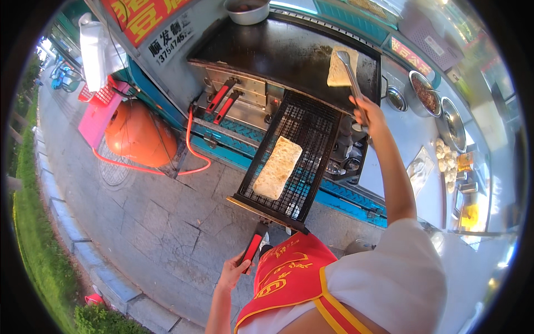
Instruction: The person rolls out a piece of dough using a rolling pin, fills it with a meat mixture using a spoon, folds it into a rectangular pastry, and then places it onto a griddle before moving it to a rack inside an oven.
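My left hand (236,267) grips the red and black handle (251,249) of a wire-mesh grill drawer (308,146), pulled out from under the griddle. One browned rectangular flatbread (278,168) lies on its mesh. With my right hand (370,113) I hold metal tongs (356,85) that reach over the right end of the black flat griddle (267,48). Their tip rests over a second, paler flatbread (337,69) on the griddle. Whether the tongs pinch this bread or only touch it, I cannot tell.
Two more red-handled drawers (221,98) sit under the griddle. An orange gas cylinder (139,133) with a red hose (190,146) stands left. A metal pot (247,11) sits at the griddle's back. On the right counter are filling bowls (424,92) and dough balls (445,160).
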Tool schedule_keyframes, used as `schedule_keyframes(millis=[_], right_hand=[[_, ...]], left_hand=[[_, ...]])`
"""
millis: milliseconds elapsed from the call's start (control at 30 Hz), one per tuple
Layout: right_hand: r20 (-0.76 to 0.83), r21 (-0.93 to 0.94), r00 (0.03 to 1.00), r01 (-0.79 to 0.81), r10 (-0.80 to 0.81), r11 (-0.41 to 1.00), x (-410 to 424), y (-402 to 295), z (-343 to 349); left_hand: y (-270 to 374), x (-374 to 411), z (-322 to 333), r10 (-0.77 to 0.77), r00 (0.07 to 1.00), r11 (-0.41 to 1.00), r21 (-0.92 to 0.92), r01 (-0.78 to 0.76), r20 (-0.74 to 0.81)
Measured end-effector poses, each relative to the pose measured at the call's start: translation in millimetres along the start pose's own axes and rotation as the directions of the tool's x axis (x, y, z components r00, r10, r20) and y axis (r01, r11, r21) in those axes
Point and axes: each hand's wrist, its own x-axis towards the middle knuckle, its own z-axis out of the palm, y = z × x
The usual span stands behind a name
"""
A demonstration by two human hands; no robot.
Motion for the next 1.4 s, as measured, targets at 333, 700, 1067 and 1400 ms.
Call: schedule_keyframes(millis=[333,700,1067,1400], right_hand=[[0.122,0.234,0.961,-0.272,0.249,0.933,-226.7,102.9,31.0],[0.063,0.361,0.987,-0.160,0.147,0.919,-81.6,206.8,82.9],[-0.090,-0.274,0.969,-0.244,0.228,0.930,-236.1,132.0,40.5],[-0.409,-0.882,0.824,-0.246,-0.392,0.403,-233.2,115.1,-189.3]], left_hand=[[-5.2,-4.2,-29.9,0.020,0.999,0.998,0.058,-0.022,0.035],[-11.7,-4.4,-14.7,0.086,0.996,0.994,0.057,-0.088,0.038],[4.0,15.5,16.6,0.111,0.992,0.992,0.056,-0.114,0.055],[101.1,186.3,112.2,0.207,0.977,0.970,0.118,-0.211,0.039]])
